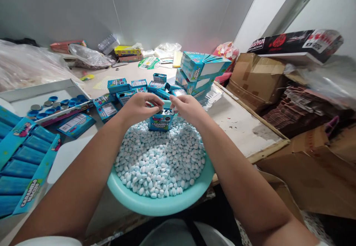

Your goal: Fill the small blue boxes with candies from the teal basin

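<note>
A small blue candy box [160, 123] printed "Caramelo Macizo" stands upright on the candies in a turquoise basin [161, 207]. Its top is open, and white candies show at the opening. My left hand [141, 107] is closed at the box's upper left edge, thumb and fingers pinched together there. At the upper right edge, the fingers of my right hand [187, 108] are also closed on the box. Pale blue and white candy tablets [161, 164] fill the basin around it. The fingertips partly cover the box's top flaps.
Several blue candy boxes [126, 97] lie behind the basin. Larger display boxes [204, 66] are stacked at the back right. Left are a tray [44, 86] with round caps and a display carton [27, 164] of blue boxes. Cardboard boxes [250, 79] stand right of the table.
</note>
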Tool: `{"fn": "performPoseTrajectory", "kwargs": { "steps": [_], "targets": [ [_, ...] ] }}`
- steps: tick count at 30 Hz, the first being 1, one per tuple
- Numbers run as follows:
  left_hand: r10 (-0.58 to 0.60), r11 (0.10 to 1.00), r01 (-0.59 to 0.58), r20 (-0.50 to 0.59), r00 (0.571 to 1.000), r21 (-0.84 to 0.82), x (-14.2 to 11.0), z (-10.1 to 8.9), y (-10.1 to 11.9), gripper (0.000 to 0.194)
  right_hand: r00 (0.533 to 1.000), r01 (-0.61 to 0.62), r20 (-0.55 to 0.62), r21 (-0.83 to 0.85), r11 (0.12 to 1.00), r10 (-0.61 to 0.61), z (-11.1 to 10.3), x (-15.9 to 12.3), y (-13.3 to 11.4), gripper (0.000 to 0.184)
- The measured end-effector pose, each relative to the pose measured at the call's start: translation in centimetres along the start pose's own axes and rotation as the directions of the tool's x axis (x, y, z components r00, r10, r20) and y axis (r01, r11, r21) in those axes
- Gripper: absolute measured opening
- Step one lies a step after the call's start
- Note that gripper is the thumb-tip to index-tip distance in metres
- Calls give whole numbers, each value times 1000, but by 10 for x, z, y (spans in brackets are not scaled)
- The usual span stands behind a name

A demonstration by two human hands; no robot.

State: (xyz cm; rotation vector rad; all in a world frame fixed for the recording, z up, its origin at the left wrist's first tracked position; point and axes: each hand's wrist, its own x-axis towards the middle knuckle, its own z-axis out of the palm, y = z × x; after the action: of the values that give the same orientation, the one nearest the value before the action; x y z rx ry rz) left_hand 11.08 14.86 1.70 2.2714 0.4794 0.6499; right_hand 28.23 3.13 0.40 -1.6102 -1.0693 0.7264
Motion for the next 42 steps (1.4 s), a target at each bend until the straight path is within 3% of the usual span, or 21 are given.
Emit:
{"fn": "performPoseTrajectory", "kwargs": {
  "steps": [3,9,15,20,26,32,42],
  "targets": [
    [-19,999,18,19,1000,37,1,0,1,27,997,-69,-23,29,997,70,-1,3,-3,51],
    [-108,994,107,50,993,25,2,4,3,33,987,-157,4,120,980,158,1,1,-9,42],
    [41,999,-41,66,997,-1,2,11,1,33,995,-95,-12,237,967,101,0,-6,-16,26],
    [-31,997,26,-62,998,-74,0,13,9,34,992,-122,83,355,927,98,-1,-10,-17,22],
    [118,990,-127,-141,983,-54,-1,11,14,25,987,-151,121,409,900,110,-1,-12,-18,23],
    [149,988,-155,-159,976,-20,0,12,13,21,987,-132,138,426,895,80,-1,-14,-19,24],
    [177,971,-123,-267,947,206,-6,14,22,17,981,-140,176,381,914,76,1,-19,-24,23]
  ]
}}
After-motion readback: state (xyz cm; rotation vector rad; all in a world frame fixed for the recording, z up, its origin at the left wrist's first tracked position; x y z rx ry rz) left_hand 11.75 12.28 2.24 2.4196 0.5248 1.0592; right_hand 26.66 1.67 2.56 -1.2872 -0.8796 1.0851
